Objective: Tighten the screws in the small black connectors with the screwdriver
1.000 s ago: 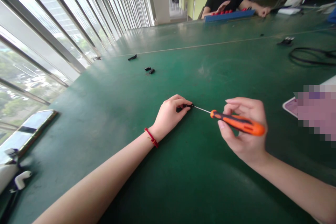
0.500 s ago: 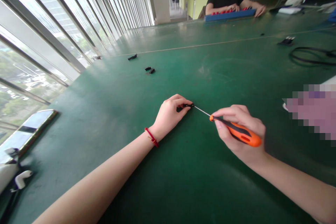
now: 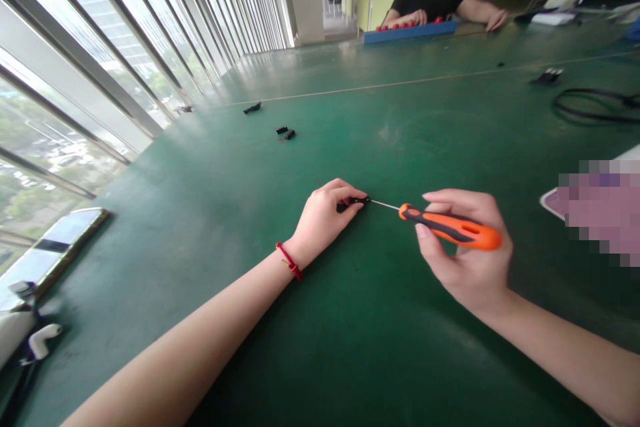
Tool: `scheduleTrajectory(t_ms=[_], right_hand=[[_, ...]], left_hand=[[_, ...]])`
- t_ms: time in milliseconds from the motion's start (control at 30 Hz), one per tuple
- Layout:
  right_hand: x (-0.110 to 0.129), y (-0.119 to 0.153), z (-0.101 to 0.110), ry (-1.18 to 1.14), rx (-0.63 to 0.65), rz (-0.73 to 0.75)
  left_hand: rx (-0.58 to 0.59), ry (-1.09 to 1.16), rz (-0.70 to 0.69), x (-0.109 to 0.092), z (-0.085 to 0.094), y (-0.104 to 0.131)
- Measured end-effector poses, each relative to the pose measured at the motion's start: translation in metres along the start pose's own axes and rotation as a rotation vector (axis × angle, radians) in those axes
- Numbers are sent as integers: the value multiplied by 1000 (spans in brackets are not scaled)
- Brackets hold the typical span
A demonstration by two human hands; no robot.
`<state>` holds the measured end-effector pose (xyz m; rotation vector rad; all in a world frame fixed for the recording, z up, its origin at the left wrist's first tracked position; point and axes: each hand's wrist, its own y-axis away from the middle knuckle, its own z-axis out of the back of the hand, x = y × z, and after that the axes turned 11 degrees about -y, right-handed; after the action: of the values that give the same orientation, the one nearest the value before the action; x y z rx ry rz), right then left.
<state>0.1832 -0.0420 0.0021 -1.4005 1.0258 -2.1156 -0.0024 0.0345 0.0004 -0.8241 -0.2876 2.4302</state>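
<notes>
Bright daylight from windows (image 3: 75,20) at left, outdoors washed out. Table (image 3: 425,147) catching pale sheen toward far end, darker in foreground. Wide-angle stretch near edges; distance soft; pixelation at top and right.

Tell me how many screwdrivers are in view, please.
1: the screwdriver in the right hand, its tip at the black part in the left hand.

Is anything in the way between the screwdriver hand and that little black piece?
Nothing visible. The right hand holds the screwdriver, and its thin shaft runs uncovered towards the black piece in the left hand. Whether they touch is too small to tell.
</notes>
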Motion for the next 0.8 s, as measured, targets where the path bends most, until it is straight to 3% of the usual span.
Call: scheduleTrajectory(t_ms=[67, 267, 433, 633, 800], right_hand=[[-1, 0, -1, -68, -36, -28], [3, -2, 1, 48, 147, 58], [1, -1, -1, -79, -21, 1], [3, -1, 0, 22, 131, 14], [0, 0, 0, -62, -26, -2]], left_hand=[[-1, 5, -1, 0, 0, 0], [-2, 4, 6, -1, 0, 0], [1, 0, 7, -1, 0, 0], [2, 0, 2, 0, 0, 0], [0, 4, 2, 0, 0, 0]])
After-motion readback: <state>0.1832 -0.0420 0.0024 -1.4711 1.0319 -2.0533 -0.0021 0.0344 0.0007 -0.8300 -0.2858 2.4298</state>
